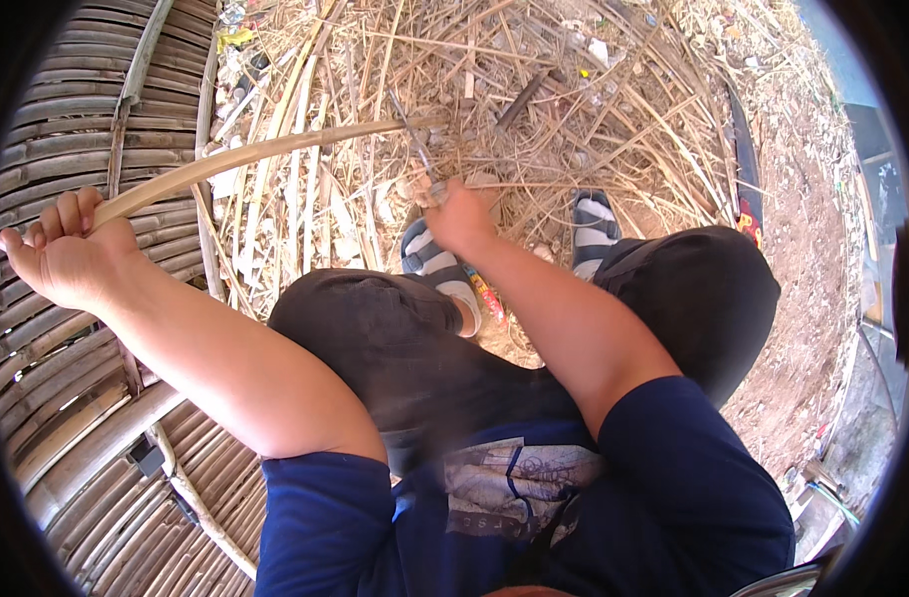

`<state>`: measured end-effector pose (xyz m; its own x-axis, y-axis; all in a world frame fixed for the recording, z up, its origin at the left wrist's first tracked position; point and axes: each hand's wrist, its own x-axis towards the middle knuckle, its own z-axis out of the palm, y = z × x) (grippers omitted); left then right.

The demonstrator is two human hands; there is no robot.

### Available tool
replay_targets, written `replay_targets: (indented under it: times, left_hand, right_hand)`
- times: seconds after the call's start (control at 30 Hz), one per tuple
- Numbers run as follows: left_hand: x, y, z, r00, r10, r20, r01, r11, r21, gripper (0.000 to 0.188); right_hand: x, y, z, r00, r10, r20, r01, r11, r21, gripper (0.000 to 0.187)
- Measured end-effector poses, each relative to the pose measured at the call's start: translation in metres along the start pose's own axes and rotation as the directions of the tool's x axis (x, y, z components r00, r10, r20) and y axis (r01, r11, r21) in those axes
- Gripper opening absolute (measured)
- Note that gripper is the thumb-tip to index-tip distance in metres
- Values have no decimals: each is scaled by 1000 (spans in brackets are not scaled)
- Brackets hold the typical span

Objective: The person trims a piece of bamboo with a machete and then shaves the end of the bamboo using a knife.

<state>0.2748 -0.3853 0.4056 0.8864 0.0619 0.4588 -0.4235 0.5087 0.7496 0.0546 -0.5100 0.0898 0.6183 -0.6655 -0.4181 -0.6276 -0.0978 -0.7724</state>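
Head view: over the brown slatted bamboo panel [61, 164], the near end of a long, curved, pale-tan bamboo strip [260, 151] is held in the curled left hand [73, 249]. Right of the panel, a narrow, grey metal blade [420, 151] is gripped by the right hand [461, 219], crossing the strip; contact cannot be told. If the bent strip springs or twists, the blade could be deflected toward the dark-sandalled foot [436, 265], also right of the panel.

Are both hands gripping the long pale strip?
No, only the left hand holds the strip; the right hand holds a thin-bladed tool.
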Motion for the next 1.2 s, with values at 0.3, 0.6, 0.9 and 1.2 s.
replay_targets:
  times: [0.3,0.6,0.9,1.2]
  left_hand:
    - [-11,3,10,1000,3,4,-3,1000,0,37]
    - [-6,-2,-1,995,13,-102,-11,1000,13,38]
    - [-5,-1,6,1000,10,30,-10,1000,-15,32]
    - [-9,0,0,988,0,-152,4,1000,25,37]
  right_hand:
    - [-40,-114,-23,816,-555,163,552,831,66,25]
    - [9,21,-12,997,59,58,-49,986,-160,37]
    - [-27,-76,-2,960,-274,59,262,952,161,29]
    - [4,47,7,997,24,-75,-37,983,-182,34]
